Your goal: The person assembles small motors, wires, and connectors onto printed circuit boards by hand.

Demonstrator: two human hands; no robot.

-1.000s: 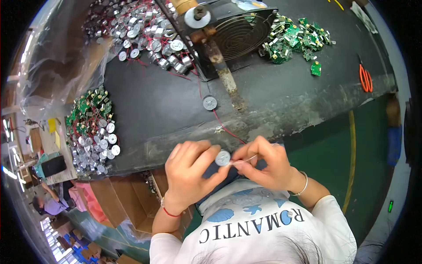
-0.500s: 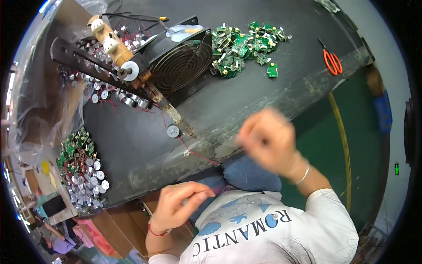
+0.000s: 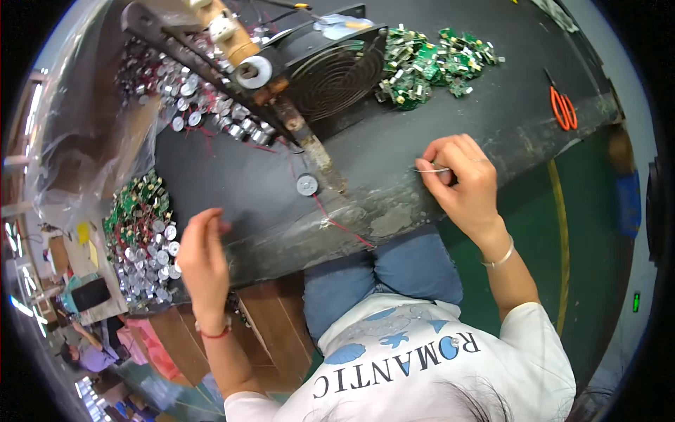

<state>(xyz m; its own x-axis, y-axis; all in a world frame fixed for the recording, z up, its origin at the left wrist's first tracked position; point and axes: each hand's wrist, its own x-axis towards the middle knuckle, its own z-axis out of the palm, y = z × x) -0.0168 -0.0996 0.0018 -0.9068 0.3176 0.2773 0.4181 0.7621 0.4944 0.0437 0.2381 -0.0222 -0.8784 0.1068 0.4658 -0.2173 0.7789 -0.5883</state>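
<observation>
My right hand (image 3: 460, 179) is above the table's front edge. Its thumb and fingers pinch a small thin piece with a pale edge, apparently a small circuit board (image 3: 437, 169) seen edge-on; the fingers cover most of it. My left hand (image 3: 204, 257) is over the table's left part, fingers stretched and slightly blurred, with nothing visible in them. Nearest to it lies a heap of green boards wired to silver motors (image 3: 151, 264). Between my hands, a single round motor (image 3: 306, 185) rests beside a rusty metal bar (image 3: 316, 151), its red wires (image 3: 344, 226) trailing over the front edge.
A black fan (image 3: 336, 77) stands behind the bar, next to a lever with a wooden handle (image 3: 232, 39). Loose green circuit boards (image 3: 429, 67) are piled right of it, silver motors (image 3: 190, 88) left. Orange-handled snips (image 3: 562, 109) lie at the right edge.
My left hand has left my lap and moved left over the table, its fingers opening. My right hand has risen slightly. The lone board in front of the board pile is gone from its spot.
</observation>
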